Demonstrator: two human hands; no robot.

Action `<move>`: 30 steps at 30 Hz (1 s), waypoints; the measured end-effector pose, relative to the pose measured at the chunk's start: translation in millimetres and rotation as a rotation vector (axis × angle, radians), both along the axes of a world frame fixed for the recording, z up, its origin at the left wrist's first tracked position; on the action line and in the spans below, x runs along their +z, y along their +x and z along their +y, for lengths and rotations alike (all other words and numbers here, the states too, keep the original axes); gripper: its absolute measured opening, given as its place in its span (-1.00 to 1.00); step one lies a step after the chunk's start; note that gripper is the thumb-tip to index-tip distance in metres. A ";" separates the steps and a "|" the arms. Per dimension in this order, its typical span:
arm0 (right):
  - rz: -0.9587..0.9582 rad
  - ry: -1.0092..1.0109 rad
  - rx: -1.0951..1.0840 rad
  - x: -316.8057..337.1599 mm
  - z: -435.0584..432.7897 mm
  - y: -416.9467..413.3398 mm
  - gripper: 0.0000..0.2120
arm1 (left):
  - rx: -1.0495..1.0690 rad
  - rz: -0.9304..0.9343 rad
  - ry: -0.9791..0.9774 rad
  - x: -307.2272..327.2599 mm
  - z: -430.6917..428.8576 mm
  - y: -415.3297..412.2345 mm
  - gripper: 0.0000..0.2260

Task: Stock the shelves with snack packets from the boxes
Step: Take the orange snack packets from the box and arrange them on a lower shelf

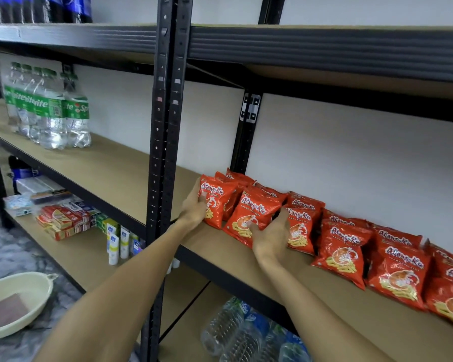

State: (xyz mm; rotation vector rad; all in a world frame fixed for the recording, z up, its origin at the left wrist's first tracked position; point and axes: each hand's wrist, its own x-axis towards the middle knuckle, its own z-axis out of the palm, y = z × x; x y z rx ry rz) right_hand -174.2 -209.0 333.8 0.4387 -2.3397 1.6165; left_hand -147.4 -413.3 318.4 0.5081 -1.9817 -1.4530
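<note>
The left hand pinched the end packet, thumb on its face and fingers behind. The right hand held the second packet by its lower corner the same way. Both packets stood on the shelf board, leaning on those behind. I judged this the setting-in step. Next I'd call for letting go and fetching more, though no box showed. Right of the fingers ran the row of packets. Just left, the upright post crowded the wrist, and Sprite bottles stood well beyond it.
</note>
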 end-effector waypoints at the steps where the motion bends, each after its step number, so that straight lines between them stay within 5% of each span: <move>1: 0.003 0.004 -0.002 -0.4 -1.5 0.1 -0.14 | 0.016 -0.006 -0.044 -2.1 1.4 0.5 -0.53; 7: 0.257 0.247 -0.139 -3.0 -1.1 3.5 -0.05 | 0.186 -0.051 -0.282 -5.5 2.8 -1.0 -0.51; 10: 0.486 0.499 -0.194 -6.9 -2.6 2.8 -0.27 | 0.217 -0.050 -0.379 -6.9 9.6 2.1 -0.59; 13: 0.495 0.633 -0.159 -8.3 -3.6 3.2 -0.44 | 0.243 -0.146 -0.552 -4.1 20.7 6.6 -0.59; 19: 0.506 0.650 -0.127 -11.9 -0.5 3.3 -0.46 | 0.222 -0.265 -0.730 -10.4 20.4 1.4 -0.44; 30: 0.507 0.671 -0.079 -16.6 -3.8 6.5 -0.47 | 0.284 -0.256 -0.738 -12.6 14.8 -4.0 -0.45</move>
